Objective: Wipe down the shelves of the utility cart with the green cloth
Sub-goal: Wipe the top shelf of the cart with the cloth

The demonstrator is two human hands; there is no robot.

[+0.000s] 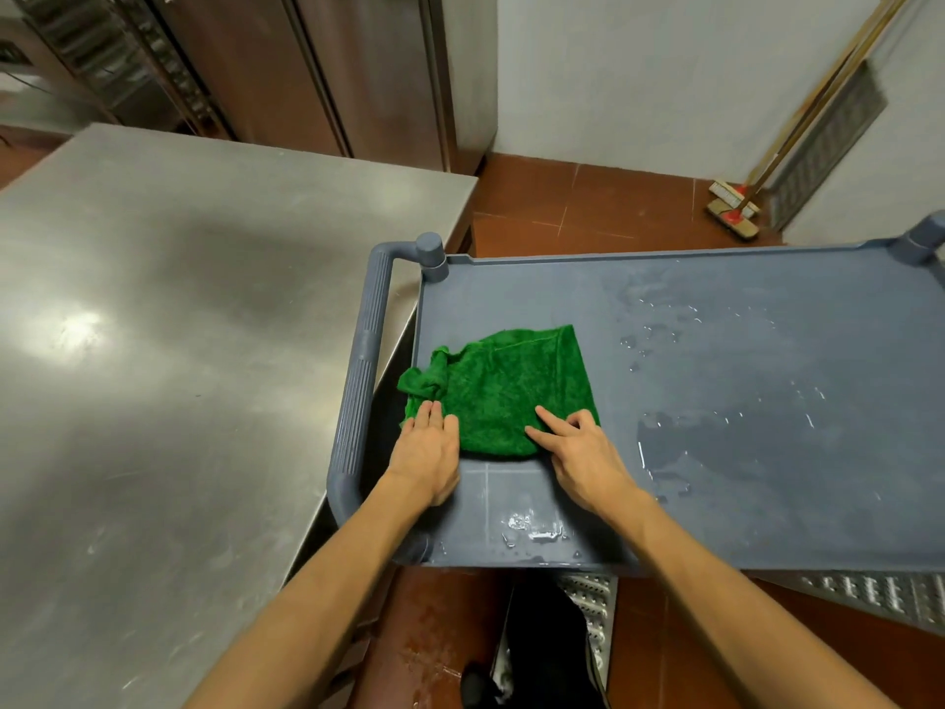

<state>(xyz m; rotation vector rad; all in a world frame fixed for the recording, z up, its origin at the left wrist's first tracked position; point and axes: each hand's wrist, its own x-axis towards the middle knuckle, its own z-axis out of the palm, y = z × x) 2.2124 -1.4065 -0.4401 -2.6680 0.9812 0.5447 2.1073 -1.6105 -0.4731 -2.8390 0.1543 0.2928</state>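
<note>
The green cloth lies folded on the left part of the grey-blue utility cart's top shelf, with a bunched corner at its left end. My left hand rests flat on the cloth's near left corner, fingers together. At the near right edge of the cloth, my right hand presses down with two fingers stretched out and the others curled. Neither hand grips the cloth. Water drops and wet patches sit on the shelf to the right of the cloth and near the front edge.
The cart's ribbed handle runs along its left end, close to a steel table. Steel fridge doors stand behind. Brooms lean in the far right corner. A metal floor grate lies under the cart's near side.
</note>
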